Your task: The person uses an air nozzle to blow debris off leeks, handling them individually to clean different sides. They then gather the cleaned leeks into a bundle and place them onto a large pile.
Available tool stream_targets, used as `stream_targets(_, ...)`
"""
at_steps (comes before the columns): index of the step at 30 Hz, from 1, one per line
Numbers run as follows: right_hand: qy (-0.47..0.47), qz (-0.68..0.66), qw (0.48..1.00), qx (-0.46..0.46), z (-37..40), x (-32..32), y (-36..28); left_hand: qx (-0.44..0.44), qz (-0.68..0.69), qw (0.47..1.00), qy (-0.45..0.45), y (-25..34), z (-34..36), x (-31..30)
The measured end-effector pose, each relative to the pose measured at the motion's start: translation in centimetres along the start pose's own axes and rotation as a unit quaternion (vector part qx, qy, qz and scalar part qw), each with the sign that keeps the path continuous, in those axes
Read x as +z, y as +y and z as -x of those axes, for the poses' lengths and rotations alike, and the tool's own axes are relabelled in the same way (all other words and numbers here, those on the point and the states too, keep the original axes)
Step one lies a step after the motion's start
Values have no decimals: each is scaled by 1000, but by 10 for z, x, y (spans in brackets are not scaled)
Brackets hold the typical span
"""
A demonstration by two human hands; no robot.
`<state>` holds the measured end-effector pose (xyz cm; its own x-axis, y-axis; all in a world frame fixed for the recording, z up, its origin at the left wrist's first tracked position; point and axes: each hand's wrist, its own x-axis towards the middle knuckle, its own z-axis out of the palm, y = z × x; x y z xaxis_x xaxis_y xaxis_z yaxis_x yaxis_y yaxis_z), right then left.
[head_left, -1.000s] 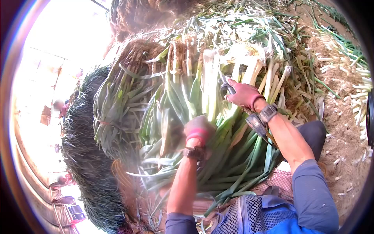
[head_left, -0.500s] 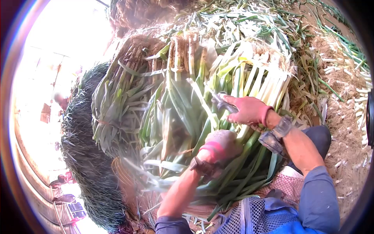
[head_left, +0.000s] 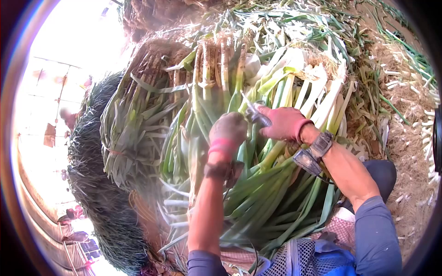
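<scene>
In a pinkish glove, my right hand (head_left: 286, 124) is closed around a grey blow gun (head_left: 258, 116) whose thin nozzle points up and left. My left hand (head_left: 229, 131), in a dirty glove with a pink cuff, is curled into a fist over the long green onions (head_left: 207, 78) with brown stems and roots. Whatever its fingers hold is hidden. Beneath and right of my hands lie peeled green onions (head_left: 317, 99) with white stems, their green leaves (head_left: 276, 198) fanning toward my lap.
A bundle of unpeeled green onions (head_left: 133, 119) lies to the left, beside a tall stack of dark green tops (head_left: 99, 184). Stripped leaves (head_left: 294, 23) are heaped at the back. Roots and white trimmings (head_left: 400, 152) cover the ground at right.
My left hand has moved up and left, off the green leaves in front of me to the brown-stemmed onions. My right hand has shifted slightly left and down with the blow gun.
</scene>
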<state>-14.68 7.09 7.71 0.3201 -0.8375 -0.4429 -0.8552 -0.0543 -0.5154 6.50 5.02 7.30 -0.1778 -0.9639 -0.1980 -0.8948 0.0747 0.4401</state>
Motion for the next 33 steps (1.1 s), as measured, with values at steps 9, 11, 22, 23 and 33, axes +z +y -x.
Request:
stream_targets(9,-23,-58,997,-38,15,6,13,-92,-129,986,55,-18,-31,17)
stream_targets(11,3,-31,999,-35,5,5,10,-109,-175,979,2,-16,-37,18)
stream_targets(22,-28,-40,999,22,-8,-6,6,-162,479,862,-2,-60,-64,-8)
stream_targets(23,-28,-42,998,24,-13,-12,4,-148,532,833,-28,-65,-66,-13)
stream_targets(33,114,-74,988,79,-110,-28,36,-105,616,780,-28,-66,-56,19)
